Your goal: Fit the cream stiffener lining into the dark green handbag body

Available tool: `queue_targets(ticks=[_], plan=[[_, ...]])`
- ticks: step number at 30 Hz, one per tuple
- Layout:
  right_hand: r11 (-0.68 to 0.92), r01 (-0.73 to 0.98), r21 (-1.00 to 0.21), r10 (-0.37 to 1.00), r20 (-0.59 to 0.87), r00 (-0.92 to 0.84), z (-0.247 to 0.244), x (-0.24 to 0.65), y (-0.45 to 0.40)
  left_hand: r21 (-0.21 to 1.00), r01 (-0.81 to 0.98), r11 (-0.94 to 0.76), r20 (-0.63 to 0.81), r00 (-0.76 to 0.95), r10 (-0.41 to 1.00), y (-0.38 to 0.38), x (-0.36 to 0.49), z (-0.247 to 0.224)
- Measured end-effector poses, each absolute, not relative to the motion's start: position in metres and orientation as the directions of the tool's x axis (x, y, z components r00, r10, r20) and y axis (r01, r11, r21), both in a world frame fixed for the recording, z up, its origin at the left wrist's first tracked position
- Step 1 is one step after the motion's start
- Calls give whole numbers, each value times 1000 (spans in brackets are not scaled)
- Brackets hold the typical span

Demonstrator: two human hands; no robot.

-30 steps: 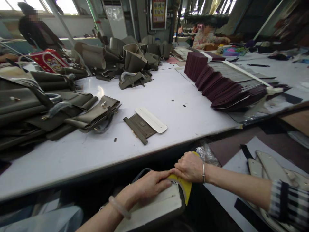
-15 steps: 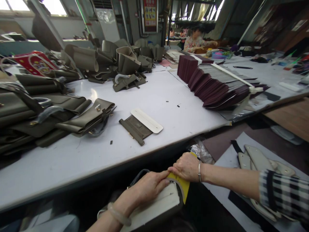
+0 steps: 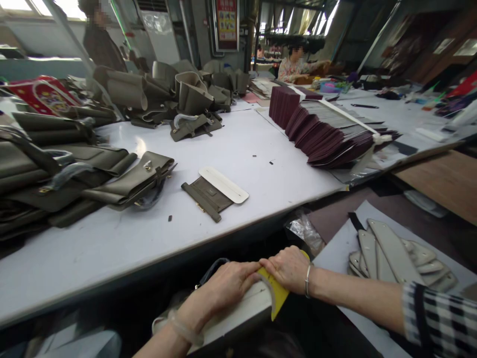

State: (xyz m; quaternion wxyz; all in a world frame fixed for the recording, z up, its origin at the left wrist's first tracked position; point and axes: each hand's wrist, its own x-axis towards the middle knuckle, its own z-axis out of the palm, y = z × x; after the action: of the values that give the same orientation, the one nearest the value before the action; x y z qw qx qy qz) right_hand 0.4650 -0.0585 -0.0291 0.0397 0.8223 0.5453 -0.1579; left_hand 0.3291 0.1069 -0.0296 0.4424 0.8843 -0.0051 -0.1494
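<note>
At the bottom centre my left hand (image 3: 229, 286) is closed over the top edge of a pale, flat-topped piece (image 3: 238, 315) with a dark side. My right hand (image 3: 288, 268) grips a curved yellow piece (image 3: 278, 293) at the far end of that pale piece. The two hands touch at the thumbs and fingertips. Dark bag material and a handle lie partly hidden under and behind my left hand. On the white table beyond them rests a small olive panel (image 3: 210, 196) with a white strip (image 3: 223, 185) along it.
Olive bags (image 3: 130, 181) are heaped on the left of the table (image 3: 149, 258). A stack of maroon pieces (image 3: 316, 129) stands at the back right. Beige straps (image 3: 395, 253) lie on the right. One person (image 3: 294, 67) sits beyond the table; another (image 3: 100, 42) is at the upper left.
The view has shifted slightly. The pale piece and yellow piece have tilted under my hands, and my right hand sits a little lower. A person has appeared at the upper left.
</note>
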Motion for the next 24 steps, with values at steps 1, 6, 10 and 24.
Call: queue_targets(ticks=[1,6,10,24], plan=[[-424,899,-110,876,-300,377,-28,460,-60,793,132,-595,-266,953,-143,108,329,-28],[-502,848,-171,846,-302,440,-25,437,-70,886,265,-380,-353,917,-185,116,337,-24],[-573,745,-342,812,-358,460,-31,434,-88,872,363,-327,-424,895,-137,120,349,-30],[-295,-557,-777,713,-567,413,-66,437,-79,771,470,-429,-515,857,15,111,358,-29]])
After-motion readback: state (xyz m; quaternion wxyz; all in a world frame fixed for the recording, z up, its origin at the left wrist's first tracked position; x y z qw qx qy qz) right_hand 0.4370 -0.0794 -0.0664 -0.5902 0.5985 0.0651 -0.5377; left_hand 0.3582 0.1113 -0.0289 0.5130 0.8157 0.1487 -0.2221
